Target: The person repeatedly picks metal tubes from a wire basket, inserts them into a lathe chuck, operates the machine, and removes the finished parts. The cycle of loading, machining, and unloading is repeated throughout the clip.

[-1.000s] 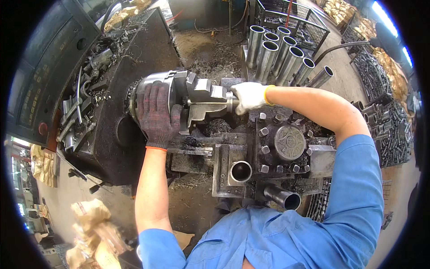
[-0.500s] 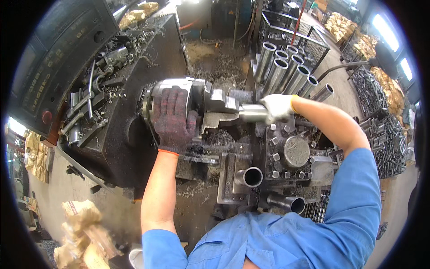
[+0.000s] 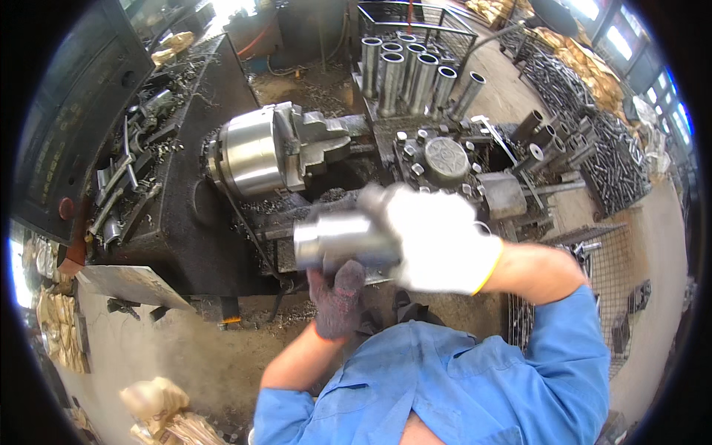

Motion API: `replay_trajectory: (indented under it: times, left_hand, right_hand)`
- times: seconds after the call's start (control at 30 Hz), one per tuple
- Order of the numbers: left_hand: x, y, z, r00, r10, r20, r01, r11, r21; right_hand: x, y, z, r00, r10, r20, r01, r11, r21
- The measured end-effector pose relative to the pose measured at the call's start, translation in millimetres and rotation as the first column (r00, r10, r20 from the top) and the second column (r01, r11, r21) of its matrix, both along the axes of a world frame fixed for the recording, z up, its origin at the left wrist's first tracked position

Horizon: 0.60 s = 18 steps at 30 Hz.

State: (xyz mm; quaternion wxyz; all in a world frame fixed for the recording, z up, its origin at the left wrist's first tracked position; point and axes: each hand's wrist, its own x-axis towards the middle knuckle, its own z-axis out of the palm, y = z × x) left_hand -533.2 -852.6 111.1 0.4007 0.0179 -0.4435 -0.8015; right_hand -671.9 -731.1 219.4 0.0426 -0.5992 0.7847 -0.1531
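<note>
A shiny metal tube [image 3: 337,239], smeared by motion, lies sideways in front of my body. My right hand [image 3: 437,241], in a white glove, is closed around its right part. From below, my left hand [image 3: 337,300] in a dark glove touches the tube near its left end, thumb and fingers against it; some fingers are hidden behind the tube. Beyond my hands is a lathe chuck [image 3: 256,152] with stepped jaws [image 3: 322,141] and no tube between them. A blurred grey shape beside my right glove cannot be made out.
A bolted round-topped tool post [image 3: 446,157] stands beyond my right hand. Several upright tubes [image 3: 391,81] stand behind it, and darker tubes [image 3: 552,144] lean at the right. Tools and scraps [image 3: 122,167] cover the machine's top at left. A wire-mesh rack [image 3: 593,259] is at right.
The tube has come out of the chuck jaws and toward my body in my right hand. My left hand has left the chuck for the tube's underside. The view has shifted.
</note>
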Motion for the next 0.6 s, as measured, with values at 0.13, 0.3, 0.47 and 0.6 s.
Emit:
replay_trajectory:
  times: [0.13,0.3,0.47,0.6]
  left_hand:
    - [35,8,-52,0.925,-0.110,0.364,-0.046,0.918,0.394]
    - [20,9,-108,0.788,-0.261,0.558,-0.087,0.849,0.521]
    - [33,24,-137,0.935,-0.242,0.260,-0.075,0.580,0.811]
    - [47,20,-134,0.848,-0.472,0.242,0.045,0.519,0.854]
  right_hand:
    - [35,14,-88,0.929,-0.133,0.346,0.098,0.988,0.115]
    - [16,40,-198,0.762,-0.431,0.484,0.070,0.797,0.599]
    - [0,61,-248,0.478,-0.074,0.875,-0.103,0.985,0.139]
    - [-1,82,-209,0.501,-0.240,0.831,-0.085,0.943,0.323]
